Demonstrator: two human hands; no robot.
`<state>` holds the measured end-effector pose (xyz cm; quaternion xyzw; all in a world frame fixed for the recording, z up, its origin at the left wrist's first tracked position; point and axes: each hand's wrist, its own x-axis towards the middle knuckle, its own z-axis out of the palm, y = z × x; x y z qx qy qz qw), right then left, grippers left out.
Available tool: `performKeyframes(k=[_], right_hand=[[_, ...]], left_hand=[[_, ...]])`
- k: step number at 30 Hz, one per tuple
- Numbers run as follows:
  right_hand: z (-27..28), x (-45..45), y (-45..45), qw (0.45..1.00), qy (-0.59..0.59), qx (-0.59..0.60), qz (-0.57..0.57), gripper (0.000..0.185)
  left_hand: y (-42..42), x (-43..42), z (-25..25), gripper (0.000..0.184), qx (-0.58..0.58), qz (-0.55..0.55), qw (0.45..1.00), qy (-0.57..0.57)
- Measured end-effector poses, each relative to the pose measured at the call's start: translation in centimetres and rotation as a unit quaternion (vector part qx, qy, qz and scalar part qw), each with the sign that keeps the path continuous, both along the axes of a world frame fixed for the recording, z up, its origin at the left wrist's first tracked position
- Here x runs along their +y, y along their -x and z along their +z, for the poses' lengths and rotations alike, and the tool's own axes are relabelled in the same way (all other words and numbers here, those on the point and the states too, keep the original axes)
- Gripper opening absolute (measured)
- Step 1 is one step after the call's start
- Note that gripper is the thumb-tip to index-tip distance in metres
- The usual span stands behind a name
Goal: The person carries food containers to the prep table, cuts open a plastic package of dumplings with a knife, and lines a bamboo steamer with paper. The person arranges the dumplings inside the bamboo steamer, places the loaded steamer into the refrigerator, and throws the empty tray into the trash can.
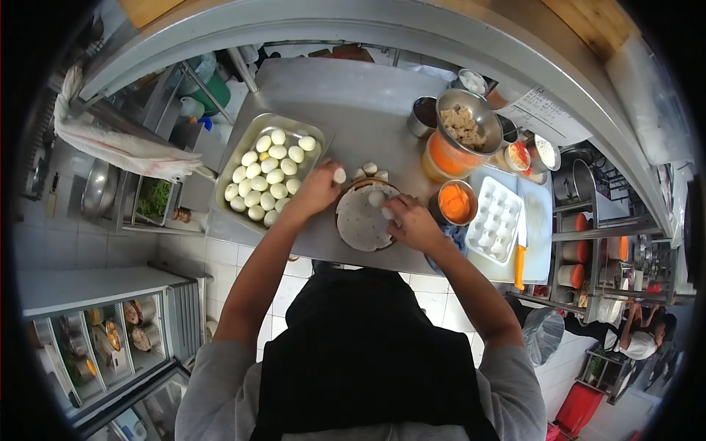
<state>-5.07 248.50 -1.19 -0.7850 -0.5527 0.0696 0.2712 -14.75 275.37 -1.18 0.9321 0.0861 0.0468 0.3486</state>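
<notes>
My left hand is closed on a small whitish rounded piece, just left of a round shallow dish. The dish has a pale, speckled surface and a brown rim. Over its right side, my right hand has its fingers together around a small white piece, partly hidden. Another white rounded piece lies in the dish near those fingertips. Several similar pale pieces sit at the dish's far edge. To the left, a metal tray holds many peeled boiled eggs.
Right of the dish stand a metal container of sliced carrots, a white egg tray and an orange-handled knife on a cutting board. Behind are a bowl of brownish mixture and several small containers. A metal shelf spans above.
</notes>
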Motion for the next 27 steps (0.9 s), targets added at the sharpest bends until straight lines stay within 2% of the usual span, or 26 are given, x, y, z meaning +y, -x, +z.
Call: performKeyframes(k=[1, 3, 4, 5, 7, 9, 11, 12, 13, 14, 15, 16, 17, 19, 20, 22, 23, 25, 26, 27], right_hand=[[0.2, -0.2, 0.0, 1.0, 0.004, -0.023, 0.01, 0.043], [0.6, -0.6, 0.1, 1.0, 0.013, -0.02, 0.017, 0.042], [0.6, -0.6, 0.1, 0.999, 0.019, -0.02, 0.024, 0.04], [0.5, -0.6, 0.2, 0.999, 0.018, -0.019, 0.025, 0.04], [0.4, -0.7, 0.3, 0.999, 0.013, -0.034, 0.033, 0.039], [0.7, -0.7, 0.1, 0.999, 0.012, -0.029, 0.025, 0.037], [1.4, -0.7, 0.1, 0.999, 0.013, -0.024, 0.018, 0.036], [1.9, -0.7, 0.2, 0.988, -0.002, 0.154, -0.032, 0.035], [2.3, -0.8, 0.1, 0.942, -0.018, 0.325, -0.082, 0.035], [2.2, -0.9, -0.1, 0.942, -0.017, 0.323, -0.083, 0.035], [1.8, -1.2, -0.3, 0.879, -0.075, 0.465, -0.076, 0.037], [1.5, -1.6, -0.6, 0.792, -0.132, 0.593, -0.068, 0.038], [1.1, -1.9, -0.7, 0.793, -0.133, 0.59, -0.071, 0.038], [0.8, -2.2, -0.4, 0.703, -0.192, 0.683, -0.042, 0.044], [0.8, -2.5, -0.4, 0.704, -0.193, 0.683, -0.044, 0.044], [1.4, -2.6, -0.1, 0.617, -0.201, 0.759, -0.054, 0.043], [1.3, -2.6, -0.1, 0.616, -0.203, 0.759, -0.055, 0.043], [1.1, -2.7, 0.0, 0.582, -0.197, 0.788, -0.047, 0.038], [0.4, -2.7, -0.1, 0.582, -0.198, 0.788, -0.047, 0.038], [-0.1, -2.3, -0.2, 0.691, -0.19, 0.696, -0.038, 0.034]], left_hand=[[0.7, -0.3, 0.5, 0.042, 0.002, 0.001, 1.0, 0.002], [2.2, -0.8, 1.2, 0.046, -0.066, 0.05, 0.961, 0.265], [3.0, -1.1, 1.5, 0.045, -0.108, 0.015, 0.927, 0.359], [3.7, -1.6, 1.7, 0.045, -0.107, 0.016, 0.927, 0.358], [4.9, -2.9, 2.1, 0.044, -0.06, 0.028, 0.853, 0.518], [5.7, -3.6, 2.1, 0.042, -0.049, 0.014, 0.848, 0.528], [6.1, -4.3, 2.4, 0.037, -0.06, 0.009, 0.783, 0.619], [6.4, -4.6, 2.3, 0.037, -0.06, 0.009, 0.782, 0.62], [6.6, -4.7, 2.1, 0.037, -0.076, 0.0, 0.773, 0.63], [6.7, -4.8, 2.0, 0.037, -0.092, -0.01, 0.763, 0.639], [6.7, -4.7, 2.2, 0.037, -0.093, -0.012, 0.762, 0.641], [6.7, -4.5, 2.4, 0.038, -0.092, -0.023, 0.804, 0.586], [6.7, -4.5, 2.6, 0.039, -0.091, -0.034, 0.843, 0.528], [6.6, -4.9, 2.8, 0.039, -0.106, -0.021, 0.838, 0.535], [6.6, -5.0, 2.9, 0.038, -0.119, -0.004, 0.833, 0.54], [6.5, -4.9, 3.2, 0.039, -0.119, 0.004, 0.828, 0.548], [6.4, -4.9, 3.2, 0.04, -0.119, 0.013, 0.823, 0.555], [6.6, -4.7, 3.1, 0.039, -0.105, 0.023, 0.832, 0.544], [6.7, -4.6, 3.1, 0.038, -0.091, 0.035, 0.841, 0.532], [6.7, -4.5, 2.8, 0.038, -0.091, 0.035, 0.841, 0.532]])
